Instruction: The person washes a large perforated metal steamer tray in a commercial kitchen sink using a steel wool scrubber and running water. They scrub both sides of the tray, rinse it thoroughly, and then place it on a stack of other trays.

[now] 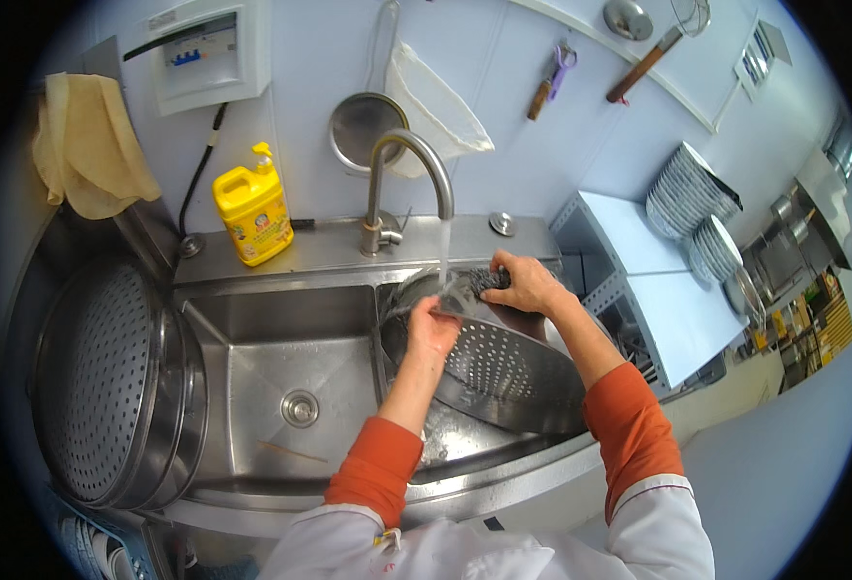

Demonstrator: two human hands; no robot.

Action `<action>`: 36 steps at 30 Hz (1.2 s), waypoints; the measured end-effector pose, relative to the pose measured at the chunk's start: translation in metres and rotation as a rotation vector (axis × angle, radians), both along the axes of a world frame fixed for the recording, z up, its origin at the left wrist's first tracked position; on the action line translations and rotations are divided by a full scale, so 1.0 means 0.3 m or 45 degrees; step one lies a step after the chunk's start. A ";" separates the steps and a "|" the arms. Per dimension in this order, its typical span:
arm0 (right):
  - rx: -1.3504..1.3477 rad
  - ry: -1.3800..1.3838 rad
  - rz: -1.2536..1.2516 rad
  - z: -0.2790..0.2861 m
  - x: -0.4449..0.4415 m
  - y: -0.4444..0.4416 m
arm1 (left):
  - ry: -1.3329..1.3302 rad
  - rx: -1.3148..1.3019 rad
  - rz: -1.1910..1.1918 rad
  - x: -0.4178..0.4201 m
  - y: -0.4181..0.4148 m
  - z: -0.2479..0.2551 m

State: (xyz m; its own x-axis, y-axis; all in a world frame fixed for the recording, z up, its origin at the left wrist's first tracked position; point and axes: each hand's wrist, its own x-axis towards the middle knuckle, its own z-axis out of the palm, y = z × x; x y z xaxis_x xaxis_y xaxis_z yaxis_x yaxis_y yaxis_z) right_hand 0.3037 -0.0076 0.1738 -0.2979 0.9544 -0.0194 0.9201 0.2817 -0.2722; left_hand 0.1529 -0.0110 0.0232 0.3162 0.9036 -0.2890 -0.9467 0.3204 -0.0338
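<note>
In the right basin of a stainless steel sink (pixel 390 377), a round perforated metal steamer pan (pixel 495 362) stands tilted. My left hand (pixel 433 330) grips its upper edge, the thumb and fingers close under the stream of water. My right hand (pixel 531 283) holds a grey steel wool scrubber (pixel 490 280) against the wet metal behind that edge. Water runs from the curved faucet (pixel 415 145) onto the metal between my hands. My forearms and the splashing hide part of the pan's far side.
Several large perforated steamer pans (pixel 99 384) lean stacked at the left. The left basin holds a thin stick (pixel 292 451) near its drain (pixel 300 408). A yellow detergent jug (pixel 253 210) stands on the back ledge. Stacked bowls (pixel 687 192) sit on the right shelf (pixel 687 312).
</note>
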 end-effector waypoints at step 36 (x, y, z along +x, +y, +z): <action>0.097 1.183 -0.533 -0.375 0.813 -0.408 | 1.136 0.709 -0.406 0.617 -0.505 0.182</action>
